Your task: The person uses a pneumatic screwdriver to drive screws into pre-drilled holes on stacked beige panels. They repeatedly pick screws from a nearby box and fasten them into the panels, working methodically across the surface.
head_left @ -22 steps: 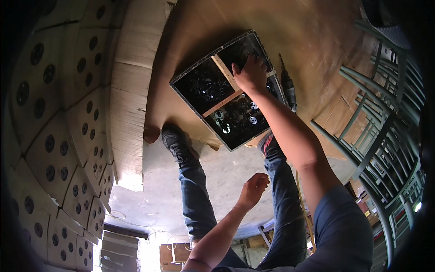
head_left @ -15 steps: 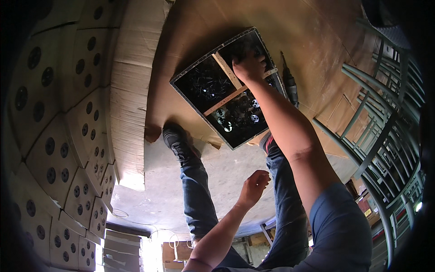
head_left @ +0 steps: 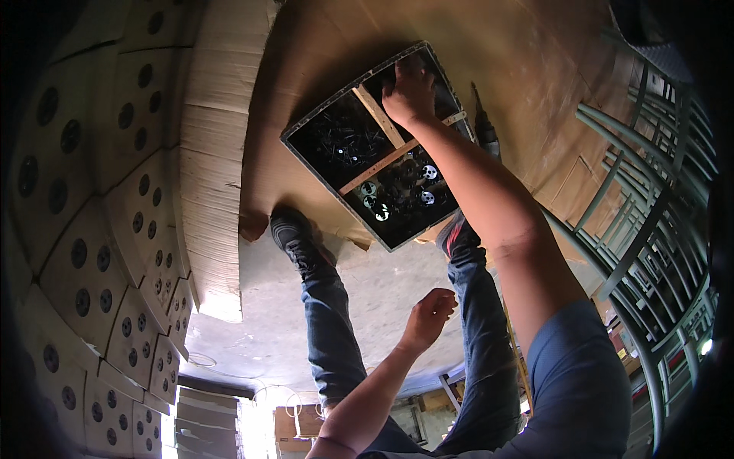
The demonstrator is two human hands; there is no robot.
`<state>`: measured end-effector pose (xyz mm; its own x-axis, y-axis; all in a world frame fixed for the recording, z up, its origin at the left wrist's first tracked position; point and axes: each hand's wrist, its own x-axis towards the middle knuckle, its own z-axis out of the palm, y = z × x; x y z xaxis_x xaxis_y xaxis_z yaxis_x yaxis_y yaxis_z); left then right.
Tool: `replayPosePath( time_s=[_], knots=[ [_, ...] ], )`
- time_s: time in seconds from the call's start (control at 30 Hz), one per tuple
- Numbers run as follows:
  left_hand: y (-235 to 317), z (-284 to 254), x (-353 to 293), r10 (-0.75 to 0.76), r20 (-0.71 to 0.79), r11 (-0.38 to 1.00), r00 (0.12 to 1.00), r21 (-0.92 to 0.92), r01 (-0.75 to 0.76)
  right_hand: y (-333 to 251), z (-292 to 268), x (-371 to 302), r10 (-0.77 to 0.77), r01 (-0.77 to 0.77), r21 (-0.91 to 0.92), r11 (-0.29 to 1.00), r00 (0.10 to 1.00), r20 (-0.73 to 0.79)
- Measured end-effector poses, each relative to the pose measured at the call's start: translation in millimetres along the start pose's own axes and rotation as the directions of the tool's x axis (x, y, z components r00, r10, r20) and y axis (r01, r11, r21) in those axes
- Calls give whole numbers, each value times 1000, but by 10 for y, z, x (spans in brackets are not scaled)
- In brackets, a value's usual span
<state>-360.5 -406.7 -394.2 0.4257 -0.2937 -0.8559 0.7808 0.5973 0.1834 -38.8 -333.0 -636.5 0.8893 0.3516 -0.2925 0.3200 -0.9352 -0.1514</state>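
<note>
A shallow black-rimmed box, split into compartments by wooden strips, lies tilted on the cardboard ahead of my feet. My right hand reaches down into its far right compartment; the fingertips are lost in the dark there. Thin dark pieces like screws fill the far left compartment. The near compartment holds round white-and-black discs among dark parts. My left hand hovers above the floor between my legs, fingers curled closed; whatever they hold is hidden.
Right of the box lies a dark drill-like tool with a long thin bit. Stacked cardboard boxes with round holes rise on the left. Greenish metal frames lean in a stack at the right. My shoes flank the box's near end.
My right hand has shifted slightly left and farther into the far right compartment. The left hand stays put, curled. The whole view has moved a little.
</note>
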Motion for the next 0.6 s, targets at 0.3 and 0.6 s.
replayPosePath(
  time_s=[0.3, 0.6],
  knots=[
    [-38, -36, 29, -27, 70, 1000, 997, 5, 27, 225, -195, -290, -179, 181, 26, 983, 982, -63],
    [-23, -36, 28, -50, 31, 999, 998, -4, 51, 142, -117, -601, -121, 122, 304, 945, 992, -22]
  ],
)
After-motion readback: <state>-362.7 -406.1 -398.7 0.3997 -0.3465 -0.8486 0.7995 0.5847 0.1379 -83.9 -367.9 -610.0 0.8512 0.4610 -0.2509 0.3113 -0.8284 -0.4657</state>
